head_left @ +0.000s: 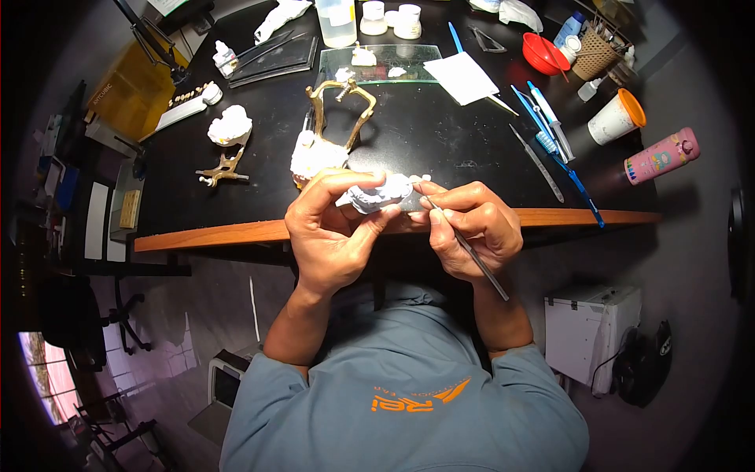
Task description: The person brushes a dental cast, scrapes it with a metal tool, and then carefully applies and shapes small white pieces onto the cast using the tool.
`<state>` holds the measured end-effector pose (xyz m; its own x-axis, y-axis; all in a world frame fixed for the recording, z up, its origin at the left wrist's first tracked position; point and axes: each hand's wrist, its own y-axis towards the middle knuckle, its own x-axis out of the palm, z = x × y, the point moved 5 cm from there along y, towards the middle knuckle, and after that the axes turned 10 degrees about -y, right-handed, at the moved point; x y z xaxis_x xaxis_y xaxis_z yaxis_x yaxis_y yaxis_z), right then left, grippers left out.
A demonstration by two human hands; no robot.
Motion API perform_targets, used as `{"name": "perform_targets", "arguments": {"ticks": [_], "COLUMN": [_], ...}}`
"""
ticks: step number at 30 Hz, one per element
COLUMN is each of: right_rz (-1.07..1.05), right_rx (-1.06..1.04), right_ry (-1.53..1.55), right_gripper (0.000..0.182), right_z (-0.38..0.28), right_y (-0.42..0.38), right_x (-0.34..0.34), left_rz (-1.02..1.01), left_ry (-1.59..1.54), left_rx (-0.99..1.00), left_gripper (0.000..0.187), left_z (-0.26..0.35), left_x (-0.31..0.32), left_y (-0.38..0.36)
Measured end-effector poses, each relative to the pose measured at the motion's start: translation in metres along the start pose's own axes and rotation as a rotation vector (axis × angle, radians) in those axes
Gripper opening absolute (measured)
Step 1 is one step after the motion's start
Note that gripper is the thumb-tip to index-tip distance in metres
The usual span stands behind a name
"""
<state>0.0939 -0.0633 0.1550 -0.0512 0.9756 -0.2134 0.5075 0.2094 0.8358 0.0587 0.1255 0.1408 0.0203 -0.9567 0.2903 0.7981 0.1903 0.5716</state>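
My left hand (330, 236) is closed on a whitish plaster dental cast (368, 198), fingers on top and thumb below, just above the table's front edge. My right hand (481, 228) grips a thin dark metal dental carving tool (481, 263) like a pen. The tool's tip is at the right side of the cast; whether it touches cannot be made out. Just beyond my left hand stands a brass articulator (363, 122) with a white plaster base (314, 157). Farther left, another plaster cast (230, 126) sits on a brass articulator part (224, 167).
A glass slab (385, 61) holding white lumps lies at the back, beside a paper pad (465, 79). To the right are a knife-like tool (536, 163), a blue toothbrush (570, 177), a cup (613, 118), a pink bottle (662, 156) and a red bowl (543, 53). The wooden table edge (212, 236) runs beneath my hands.
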Motion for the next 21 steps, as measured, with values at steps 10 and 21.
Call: {"name": "perform_targets", "arguments": {"ticks": [10, 21], "right_rz": [0.005, -0.025], "right_rx": [0.038, 0.022], "right_ry": [0.073, 0.030], "right_gripper": [0.026, 0.025], "right_z": [-0.0018, -0.0011], "right_y": [0.0005, 0.0008], "right_x": [-0.0017, -0.0020], "left_rz": [-0.009, 0.009], "left_ry": [0.010, -0.006], "left_rx": [-0.001, -0.061], "left_gripper": [0.037, 0.038], "left_z": [-0.0003, 0.0003], "left_x": [-0.0004, -0.0003], "left_y": [-0.0003, 0.0014]}}
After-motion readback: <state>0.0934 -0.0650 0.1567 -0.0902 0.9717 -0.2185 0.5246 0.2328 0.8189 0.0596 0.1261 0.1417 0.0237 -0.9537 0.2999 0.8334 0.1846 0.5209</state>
